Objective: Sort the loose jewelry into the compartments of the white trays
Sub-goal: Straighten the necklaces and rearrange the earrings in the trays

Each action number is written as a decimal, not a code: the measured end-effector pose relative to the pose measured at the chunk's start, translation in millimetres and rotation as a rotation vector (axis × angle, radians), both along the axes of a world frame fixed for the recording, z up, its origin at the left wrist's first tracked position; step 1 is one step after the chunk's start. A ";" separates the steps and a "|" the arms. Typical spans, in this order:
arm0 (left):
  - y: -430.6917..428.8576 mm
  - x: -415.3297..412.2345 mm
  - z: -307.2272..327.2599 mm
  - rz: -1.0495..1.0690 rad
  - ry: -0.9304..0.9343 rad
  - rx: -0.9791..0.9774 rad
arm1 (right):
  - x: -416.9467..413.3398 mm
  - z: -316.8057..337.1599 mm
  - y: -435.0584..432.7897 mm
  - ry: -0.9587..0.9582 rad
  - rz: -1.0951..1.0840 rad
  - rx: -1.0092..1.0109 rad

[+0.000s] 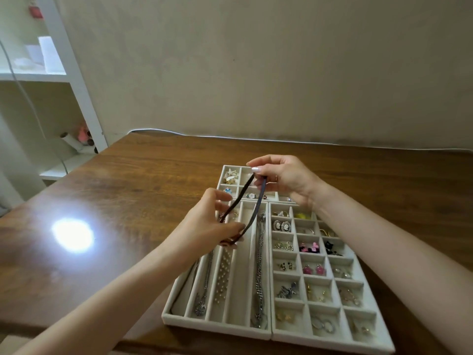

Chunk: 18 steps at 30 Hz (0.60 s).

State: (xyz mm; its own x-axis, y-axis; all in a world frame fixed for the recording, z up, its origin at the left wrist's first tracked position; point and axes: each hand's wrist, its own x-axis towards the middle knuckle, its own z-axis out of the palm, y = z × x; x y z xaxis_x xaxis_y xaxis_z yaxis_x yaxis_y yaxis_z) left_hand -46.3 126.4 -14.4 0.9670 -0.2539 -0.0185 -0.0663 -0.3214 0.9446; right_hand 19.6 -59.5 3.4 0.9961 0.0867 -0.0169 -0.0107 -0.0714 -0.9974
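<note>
A dark strap necklace (259, 202) hangs as a loop between my two hands, above the long-slot white tray (217, 321). My right hand (284, 175) pinches its far end over the small back tray (222, 179). My left hand (204, 226) pinches its near end, by the brown clasp, just over the slots. Silver chains (259, 265) and a pearl strand (225, 272) lie in separate long slots; the slot under the strap holds nothing. The grid tray (332, 338) on the right holds earrings in small compartments.
The three trays sit together on a brown wooden table (128, 201), near its front edge. A bright lamp reflection (73, 235) glares on the left. A white cable (256, 139) runs along the wall. White shelving (64, 73) stands at the far left.
</note>
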 end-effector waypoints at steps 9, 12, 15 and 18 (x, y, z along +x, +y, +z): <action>14.2 -14.5 -4.5 0.080 -0.303 0.060 | -3.7 -5.6 -9.0 0.062 -0.013 0.086; 11.7 -10.6 -3.9 -0.021 -0.191 -0.006 | -5.0 -4.0 -8.0 0.046 0.026 0.151; 7.7 -5.3 -1.7 -0.087 -0.039 -0.113 | -7.0 -1.1 -6.8 -0.004 0.075 0.175; 6.0 -3.1 -1.8 -0.129 0.024 -0.118 | -8.6 0.8 -7.5 -0.065 0.106 0.160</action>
